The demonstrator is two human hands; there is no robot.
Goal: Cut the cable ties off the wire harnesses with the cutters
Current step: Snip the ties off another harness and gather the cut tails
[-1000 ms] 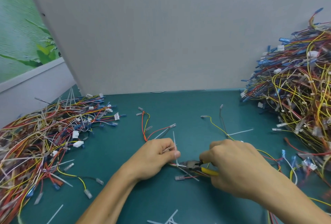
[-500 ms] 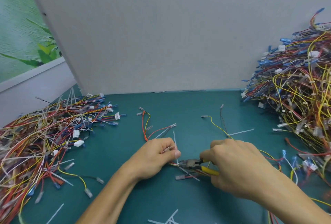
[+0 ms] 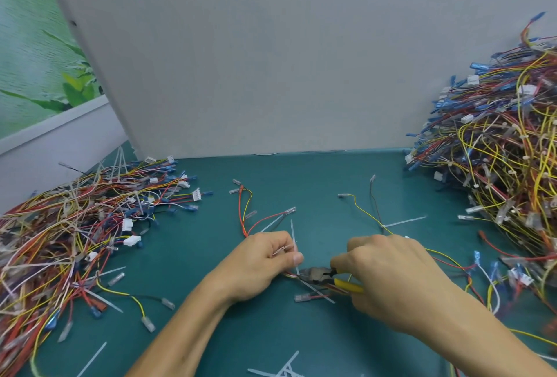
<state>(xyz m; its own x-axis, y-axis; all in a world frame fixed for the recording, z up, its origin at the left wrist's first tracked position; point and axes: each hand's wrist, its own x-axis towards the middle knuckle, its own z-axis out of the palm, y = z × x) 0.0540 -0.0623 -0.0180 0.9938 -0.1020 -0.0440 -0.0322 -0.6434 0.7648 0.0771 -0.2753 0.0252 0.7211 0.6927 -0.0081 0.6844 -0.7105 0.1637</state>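
- Head view: the left hand point(image 3: 262, 265) lies knuckles-up on the green table mat point(image 3: 271, 180). Its fingers are curled in around a wire harness point(image 3: 240, 213), with the thumb stretched along the bundle toward the tool.
- The harness is in the middle of the mat. Its red, orange and yellow leads fan away from the left hand toward the grey partition point(image 3: 271, 60), and more wires run on under the right hand.
- A white cable tie point(image 3: 292, 235) sticks up just beside the left thumb, with its lower end down at the bundle.
- The right hand point(image 3: 388, 280) is wrapped tightly around the yellow handles of the cutters point(image 3: 316, 275). The dark nose of the tool points left and touches the bundle next to the thumb tip. I cannot tell whether the blades are parted.
- A low, spread-out pile of harnesses point(image 3: 75, 226) lies on the left of the mat, and a taller heap of harnesses point(image 3: 497, 165) is banked up on the right.
- Loose white tie offcuts point(image 3: 286, 369) lie on the mat near the bottom edge, and another strip point(image 3: 404, 221) lies beyond the right hand.
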